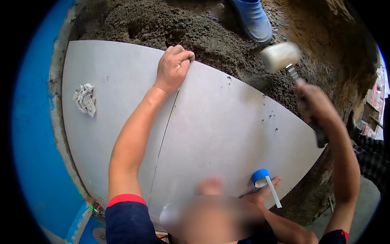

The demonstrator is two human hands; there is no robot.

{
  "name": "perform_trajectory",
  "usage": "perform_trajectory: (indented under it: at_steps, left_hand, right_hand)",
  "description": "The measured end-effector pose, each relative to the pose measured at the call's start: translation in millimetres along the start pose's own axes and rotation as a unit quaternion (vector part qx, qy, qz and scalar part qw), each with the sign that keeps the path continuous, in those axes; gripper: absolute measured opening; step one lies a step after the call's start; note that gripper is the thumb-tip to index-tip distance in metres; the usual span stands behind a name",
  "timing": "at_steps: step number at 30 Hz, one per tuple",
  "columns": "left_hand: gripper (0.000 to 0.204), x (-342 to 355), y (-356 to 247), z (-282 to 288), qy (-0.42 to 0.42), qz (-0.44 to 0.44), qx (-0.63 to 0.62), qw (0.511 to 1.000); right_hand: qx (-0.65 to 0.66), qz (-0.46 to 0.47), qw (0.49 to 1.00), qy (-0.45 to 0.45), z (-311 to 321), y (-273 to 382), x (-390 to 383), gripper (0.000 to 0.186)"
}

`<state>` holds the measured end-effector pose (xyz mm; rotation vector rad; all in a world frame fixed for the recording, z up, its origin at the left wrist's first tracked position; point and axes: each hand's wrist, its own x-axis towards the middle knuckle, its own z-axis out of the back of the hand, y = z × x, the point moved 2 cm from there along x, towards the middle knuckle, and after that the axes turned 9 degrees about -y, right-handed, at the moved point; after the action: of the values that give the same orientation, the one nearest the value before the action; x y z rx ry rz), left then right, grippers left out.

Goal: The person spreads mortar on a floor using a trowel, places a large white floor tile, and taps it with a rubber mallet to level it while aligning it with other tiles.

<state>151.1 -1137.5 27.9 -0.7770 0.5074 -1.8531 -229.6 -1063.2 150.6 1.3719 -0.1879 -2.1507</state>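
Observation:
Two large pale grey tiles, a left tile [118, 97] and a right tile [219, 122], lie side by side with a thin joint between them. At the far end of that joint my left hand [174, 68] rests with its fingers curled at the tile edge; anything inside them is hidden. My right hand [319, 105] grips the dark handle of a white-headed mallet [281, 57]. The mallet's head is raised, blurred by motion, beyond the right tile's far edge. A blue ring-shaped thing with a white strip [261, 178] sits on the right tile beside my bare foot [260, 196].
Rough dark mortar [162, 24] borders the tiles' far side, where a blue boot [254, 20] stands. Crumpled paper [85, 100] lies on the left tile. A blue wall [32, 101] runs along the left. Small green lights glow on a device [95, 207] at lower left.

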Motion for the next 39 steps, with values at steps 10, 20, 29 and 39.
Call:
perform_trajectory:
  at_steps: [10,20,29,39]
  left_hand:
    - [0.019,4.9,3.1,-3.0,-0.016,-0.036,-0.005,0.999]
    - [0.019,6.8,-2.7,-3.1,-0.013,-0.049,0.003,0.999]
    - [0.018,16.7,-6.5,-17.0,0.024,-0.067,-0.001,0.997]
    - [0.025,17.8,26.4,12.0,0.071,-0.065,0.023,0.995]
  right_hand:
    - [0.177,0.043,0.966,-0.186,-0.3,-0.1,24.8,0.038]
    - [0.247,0.094,0.946,-0.188,65.4,41.7,39.7,0.042]
    - [0.019,-0.045,0.997,0.052,-15.2,-21.4,-13.7,0.043]
    - [0.092,-0.134,0.971,-0.177,137.2,-274.6,-160.7,0.052]
